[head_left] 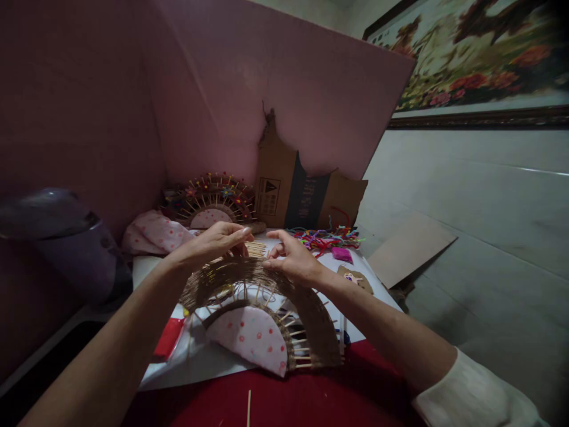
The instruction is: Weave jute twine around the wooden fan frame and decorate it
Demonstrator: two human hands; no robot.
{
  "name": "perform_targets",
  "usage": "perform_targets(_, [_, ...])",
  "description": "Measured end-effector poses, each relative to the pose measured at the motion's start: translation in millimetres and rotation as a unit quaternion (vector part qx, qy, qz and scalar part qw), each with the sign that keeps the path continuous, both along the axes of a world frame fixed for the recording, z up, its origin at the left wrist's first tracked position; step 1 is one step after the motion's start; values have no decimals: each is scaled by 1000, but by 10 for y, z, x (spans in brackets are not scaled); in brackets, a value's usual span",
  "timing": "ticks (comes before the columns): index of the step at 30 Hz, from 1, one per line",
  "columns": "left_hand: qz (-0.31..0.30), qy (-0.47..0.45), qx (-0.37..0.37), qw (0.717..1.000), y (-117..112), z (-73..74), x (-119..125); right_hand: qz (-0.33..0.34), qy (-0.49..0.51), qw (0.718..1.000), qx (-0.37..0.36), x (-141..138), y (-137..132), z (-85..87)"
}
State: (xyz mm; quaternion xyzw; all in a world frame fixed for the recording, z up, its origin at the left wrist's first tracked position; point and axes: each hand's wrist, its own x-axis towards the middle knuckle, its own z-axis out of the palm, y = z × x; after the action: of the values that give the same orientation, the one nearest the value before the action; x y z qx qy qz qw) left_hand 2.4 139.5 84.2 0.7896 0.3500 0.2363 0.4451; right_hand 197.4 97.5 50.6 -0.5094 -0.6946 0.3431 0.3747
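A half-round woven piece [311,320] of brown cord wound over wooden sticks lies in front of me, with a spotted pink fabric half-circle [253,338] at its centre. My left hand [213,243] rests on its top rim with fingers curled and pinching at the weave. Close beside it, my right hand [291,258] pinches the same top edge. What the fingertips grip is too small to make out, likely the cord or a stick end.
A finished woven fan with coloured beads [213,198] leans at the back against a pink partition [267,77]. A cardboard box [302,193], a heap of coloured pipe cleaners [326,238], spotted cloth [151,232] and a flat cardboard sheet [411,246] surround it. A purple appliance [66,237] stands left.
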Motion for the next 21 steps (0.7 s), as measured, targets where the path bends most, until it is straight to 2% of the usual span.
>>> perform_targets(5, [-48, 58, -38, 996, 37, 29, -153, 0, 45, 999, -15, 54, 20, -42])
perform_targets(12, [-25, 163, 123, 979, 10, -14, -48, 8, 70, 997, -39, 79, 12, -27])
perform_targets(15, [-22, 167, 149, 974, -7, -16, -17, 7, 69, 997, -44, 81, -3, -7])
perform_targets(21, [3, 125, 147, 981, -12, 26, -51, -8, 81, 995, -52, 90, -28, 21])
